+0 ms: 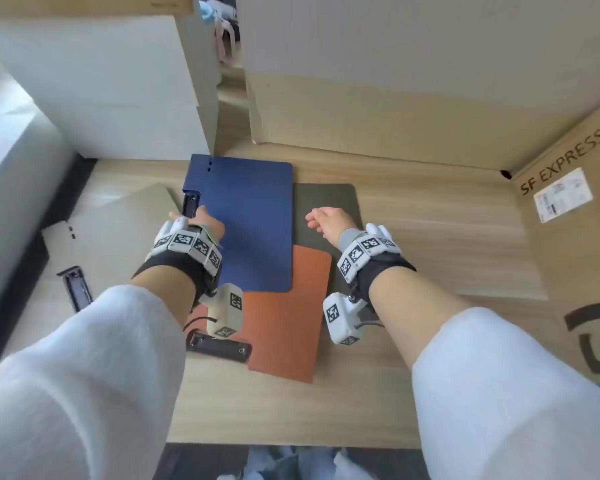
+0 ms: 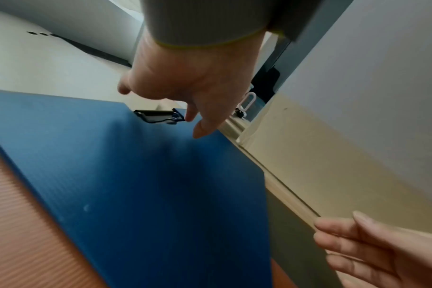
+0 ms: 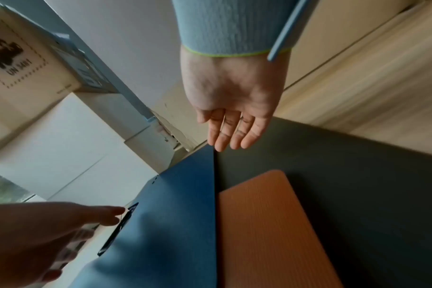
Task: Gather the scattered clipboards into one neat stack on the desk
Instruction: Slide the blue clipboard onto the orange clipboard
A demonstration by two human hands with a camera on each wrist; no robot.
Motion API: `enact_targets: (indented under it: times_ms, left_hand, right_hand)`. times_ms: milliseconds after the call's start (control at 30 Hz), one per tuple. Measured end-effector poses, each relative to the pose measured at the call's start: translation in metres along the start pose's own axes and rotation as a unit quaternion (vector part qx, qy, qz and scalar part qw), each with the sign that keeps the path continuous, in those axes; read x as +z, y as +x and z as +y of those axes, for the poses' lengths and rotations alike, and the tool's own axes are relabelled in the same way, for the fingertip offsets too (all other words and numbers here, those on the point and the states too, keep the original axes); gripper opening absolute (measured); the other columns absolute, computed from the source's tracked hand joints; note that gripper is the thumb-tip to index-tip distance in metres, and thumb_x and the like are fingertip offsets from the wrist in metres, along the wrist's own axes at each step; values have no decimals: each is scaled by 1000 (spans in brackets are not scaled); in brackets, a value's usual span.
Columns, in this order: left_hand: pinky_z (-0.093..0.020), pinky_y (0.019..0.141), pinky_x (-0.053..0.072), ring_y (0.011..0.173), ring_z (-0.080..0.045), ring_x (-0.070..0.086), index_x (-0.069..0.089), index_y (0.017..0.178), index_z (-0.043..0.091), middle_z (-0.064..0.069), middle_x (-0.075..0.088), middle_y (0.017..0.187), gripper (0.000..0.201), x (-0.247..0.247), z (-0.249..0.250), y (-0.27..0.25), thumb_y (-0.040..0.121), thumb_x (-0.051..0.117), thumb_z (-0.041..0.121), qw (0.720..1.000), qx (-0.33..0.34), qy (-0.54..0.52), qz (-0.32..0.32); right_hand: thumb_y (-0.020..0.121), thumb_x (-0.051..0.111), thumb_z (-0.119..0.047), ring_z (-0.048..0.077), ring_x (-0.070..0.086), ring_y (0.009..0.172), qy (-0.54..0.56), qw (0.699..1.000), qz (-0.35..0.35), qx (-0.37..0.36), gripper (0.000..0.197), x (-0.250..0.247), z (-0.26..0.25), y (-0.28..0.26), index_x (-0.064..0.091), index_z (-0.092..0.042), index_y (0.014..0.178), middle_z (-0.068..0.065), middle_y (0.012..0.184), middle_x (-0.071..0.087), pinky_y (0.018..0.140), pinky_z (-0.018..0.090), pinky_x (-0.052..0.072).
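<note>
Left hand [image 1: 201, 225] over blue clipboard [image 1: 250, 223] (fingers loose), right hand [image 1: 328, 221] flat

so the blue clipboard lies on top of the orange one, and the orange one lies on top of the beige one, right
Not quite. The blue clipboard does lie on the orange clipboard, but the orange one lies on the dark grey clipboard, not the beige one. The head view shows the beige clipboard lying apart on the desk, left of the pile.
</note>
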State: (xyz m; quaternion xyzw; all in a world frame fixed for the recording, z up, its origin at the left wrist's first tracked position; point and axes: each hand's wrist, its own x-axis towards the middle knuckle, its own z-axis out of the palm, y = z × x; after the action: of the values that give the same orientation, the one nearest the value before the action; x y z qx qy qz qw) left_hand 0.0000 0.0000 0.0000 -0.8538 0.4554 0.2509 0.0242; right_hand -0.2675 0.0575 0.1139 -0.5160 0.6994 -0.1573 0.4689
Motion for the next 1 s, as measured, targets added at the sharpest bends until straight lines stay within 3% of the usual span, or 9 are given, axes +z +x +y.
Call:
enact_targets:
  times_ms: [167, 400, 467, 533, 600, 700, 767, 867, 1000]
  left_hand:
    - [-39, 112, 30, 138, -36, 36, 21, 151, 14, -22, 35, 149, 60, -42, 12, -73, 95, 42, 23, 997, -13, -70, -39]
    - [-45, 115, 25, 138, -38, 32, 26, 148, 17, -16, 35, 146, 66, -36, 8, -68, 85, 46, 18, 999, -6, -41, -29]
    - [-43, 116, 22, 139, -36, 31, 26, 149, 18, -14, 34, 148, 64, -32, 6, -67, 88, 45, 19, 999, 6, -36, -38]
    - [-38, 115, 26, 137, -35, 32, 33, 146, 17, -14, 31, 148, 57, -35, 4, -71, 91, 45, 19, 998, -3, -44, -36]
    - [-30, 102, 40, 137, -33, 34, 41, 142, 14, -13, 34, 147, 49, -41, 2, -79, 94, 46, 14, 997, -13, -67, -44]
    - [-33, 103, 39, 138, -32, 37, 30, 146, 3, -19, 35, 150, 51, -56, -3, -97, 97, 44, 9, 996, -16, -62, -69]
    - [-39, 112, 32, 137, -34, 36, 22, 150, 13, -18, 31, 148, 63, -41, -24, -78, 93, 45, 26, 998, -42, 1, -54]
    - [-50, 112, 30, 133, -38, 37, 20, 145, 35, -16, 34, 142, 72, -31, -36, -54, 78, 48, 39, 998, -59, 33, -16]
    - [-48, 110, 34, 128, -41, 44, 25, 146, 27, -24, 43, 137, 64, -41, -23, -66, 87, 46, 39, 997, -66, -22, -18]
  right_hand:
    - [96, 33, -31, 30, 57, 116, -35, 997, -52, 43, 43, 19, 3, 15, 56, -7, 124, 10, 127, 62, 105, 43, 41]
    - [93, 42, -43, 31, 45, 130, -74, 992, -35, 99, 63, 28, 7, 32, 29, -8, 144, 10, 146, 41, 106, 37, 35]
    - [93, 45, -36, 32, 47, 127, -94, 989, -28, 109, 56, 24, 11, 36, 38, -4, 138, 12, 142, 45, 101, 36, 37]
    - [94, 45, -31, 29, 51, 111, -101, 988, -30, 113, 32, 20, 18, 39, 49, -8, 116, 12, 119, 52, 91, 35, 39]
    - [95, 44, -28, 20, 41, 95, -85, 990, -20, 111, 10, 13, 25, 39, 40, -20, 91, 6, 97, 45, 80, 32, 34]
    - [95, 41, -23, 20, 42, 97, -72, 993, 4, 94, 15, -6, 28, 37, 42, -15, 108, 13, 123, 49, 82, 30, 32]
    - [96, 40, -20, 27, 48, 113, -71, 994, 13, 88, 39, -18, 29, 32, 41, -7, 133, 14, 142, 42, 91, 32, 36]
    - [97, 39, -18, 28, 48, 120, -68, 994, 5, 88, 45, -28, 36, 25, 37, -6, 140, 13, 145, 41, 91, 31, 35]
    - [98, 38, -16, 27, 38, 135, -64, 992, -9, 108, 48, -31, 50, 15, 31, -9, 145, 8, 152, 34, 106, 33, 31]
